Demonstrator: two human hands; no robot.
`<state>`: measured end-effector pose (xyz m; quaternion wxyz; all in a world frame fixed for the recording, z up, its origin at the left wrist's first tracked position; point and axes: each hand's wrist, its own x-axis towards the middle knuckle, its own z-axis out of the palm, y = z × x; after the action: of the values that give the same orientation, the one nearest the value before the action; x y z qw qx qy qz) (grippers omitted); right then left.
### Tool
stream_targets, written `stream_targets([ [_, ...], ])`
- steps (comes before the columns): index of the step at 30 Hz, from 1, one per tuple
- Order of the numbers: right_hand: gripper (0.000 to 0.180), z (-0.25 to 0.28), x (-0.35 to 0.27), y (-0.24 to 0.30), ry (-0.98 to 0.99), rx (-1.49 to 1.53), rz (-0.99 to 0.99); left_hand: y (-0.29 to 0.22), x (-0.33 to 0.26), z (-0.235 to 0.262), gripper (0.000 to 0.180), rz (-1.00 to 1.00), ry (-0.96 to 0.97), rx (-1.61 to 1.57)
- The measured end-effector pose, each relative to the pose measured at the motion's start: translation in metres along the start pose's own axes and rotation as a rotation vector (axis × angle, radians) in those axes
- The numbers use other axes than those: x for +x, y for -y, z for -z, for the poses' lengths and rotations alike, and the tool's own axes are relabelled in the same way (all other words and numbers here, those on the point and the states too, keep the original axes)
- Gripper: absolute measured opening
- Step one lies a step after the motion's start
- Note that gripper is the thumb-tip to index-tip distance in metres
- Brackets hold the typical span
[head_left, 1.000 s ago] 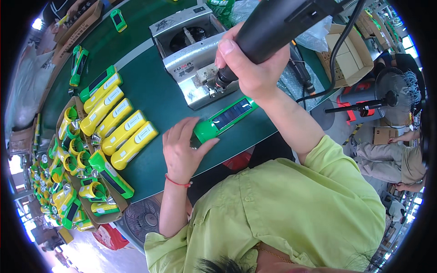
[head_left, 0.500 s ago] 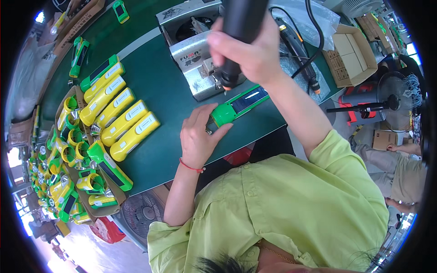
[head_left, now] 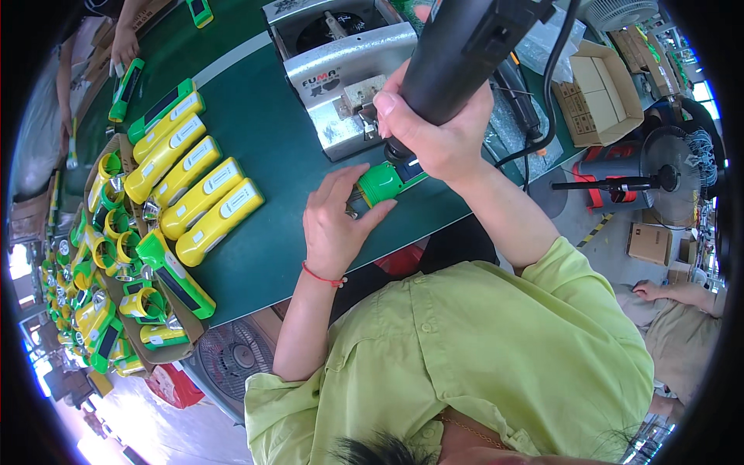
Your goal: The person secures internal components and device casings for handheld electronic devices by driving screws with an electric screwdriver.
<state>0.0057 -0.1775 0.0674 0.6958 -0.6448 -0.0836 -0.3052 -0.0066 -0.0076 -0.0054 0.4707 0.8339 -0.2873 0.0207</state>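
Note:
A black electric screwdriver (head_left: 465, 58) is gripped in my right hand (head_left: 453, 136), fingers wrapped round its body. Its lower end is over the green flashlight body (head_left: 380, 184), which has a dark panel on its top; the tip itself is hidden. My left hand (head_left: 337, 217), with a red string at the wrist, holds the round end of this flashlight between thumb and fingers. Just beyond the flashlight stands a silver metal box (head_left: 333, 77) with a black disc inside, perhaps a screw feeder.
A row of yellow flashlights (head_left: 221, 221) lies to the left, beside a cardboard tray (head_left: 186, 353) of yellow and green parts. Another person's hand (head_left: 124, 48) touches a green flashlight (head_left: 126, 91) at the far left. A second screwdriver (head_left: 515, 97) and an open carton (head_left: 601, 93) are at right.
My right hand has brought the screwdriver down onto the flashlight, tilting it. My left hand keeps its hold. At the far left, another person's hand has come into view.

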Motion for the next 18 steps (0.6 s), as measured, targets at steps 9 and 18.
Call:
stream_targets([
  [9, 0.066, -0.005, -0.015, -0.016, 0.023, -0.219, 0.169, 0.001, 0.000, 0.000, 0.051, 0.030, 0.021, -0.010],
  [18, 0.018, 0.005, -0.004, 0.012, -0.008, 0.177, 0.053, -0.007, 0.005, 0.010, 0.048, -0.028, 0.047, -0.027],
])
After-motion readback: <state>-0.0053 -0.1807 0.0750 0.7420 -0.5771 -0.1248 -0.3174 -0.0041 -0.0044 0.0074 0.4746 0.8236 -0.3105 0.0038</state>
